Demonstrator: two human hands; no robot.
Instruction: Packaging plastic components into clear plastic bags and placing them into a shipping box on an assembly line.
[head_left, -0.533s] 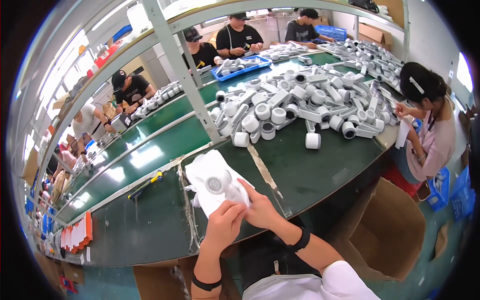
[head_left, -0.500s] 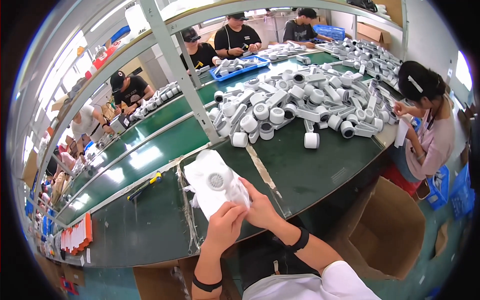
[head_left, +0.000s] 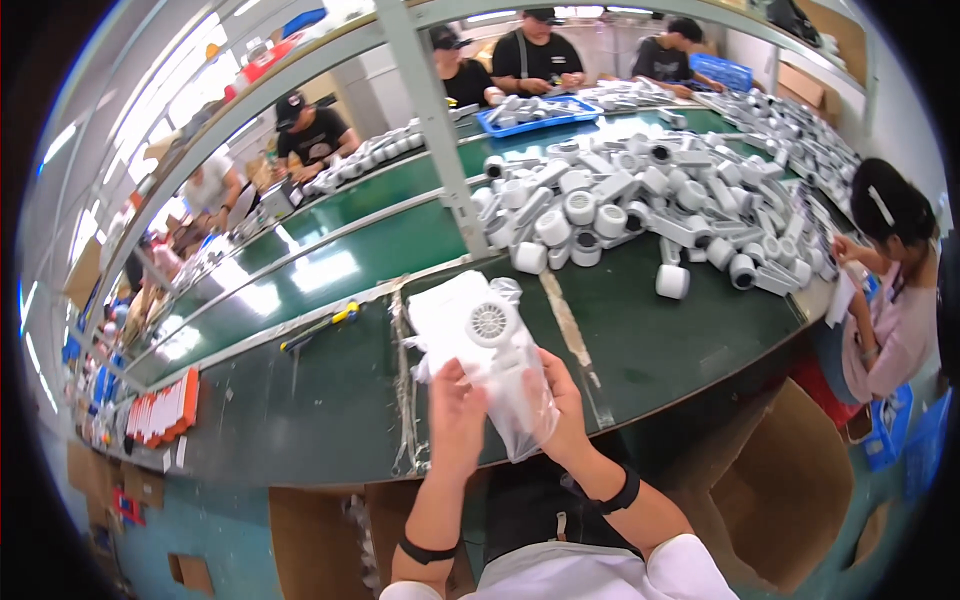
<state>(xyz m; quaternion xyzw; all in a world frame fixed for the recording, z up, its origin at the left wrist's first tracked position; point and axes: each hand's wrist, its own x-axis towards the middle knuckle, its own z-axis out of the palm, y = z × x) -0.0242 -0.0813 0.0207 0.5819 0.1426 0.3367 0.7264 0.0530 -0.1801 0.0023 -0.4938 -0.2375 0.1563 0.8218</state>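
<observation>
A white hair-dryer-like device with a round grille [head_left: 490, 322] lies in a clear plastic bag [head_left: 520, 410], over a stack of white bags [head_left: 440, 310] on the dark green table. My right hand [head_left: 562, 415] is closed on the right side of the clear bag, near its lower end. Beside the bag's left edge is my left hand [head_left: 457, 415], slightly blurred, fingers loosely bent and apart with nothing visible in them. The device's handle shows only faintly through the plastic.
A big heap of white-and-grey devices [head_left: 620, 200] covers the table's far right. A yellow-and-black hammer [head_left: 330, 323] and orange-edged white cards [head_left: 165, 410] lie left. An open cardboard box [head_left: 770, 480] stands low right. A co-worker [head_left: 890, 280] sits at right; others work behind the metal frame.
My hands have parted: the left has let go of the bag and moved left. The bag's lower end now hangs lower toward me, and the whole view has shifted.
</observation>
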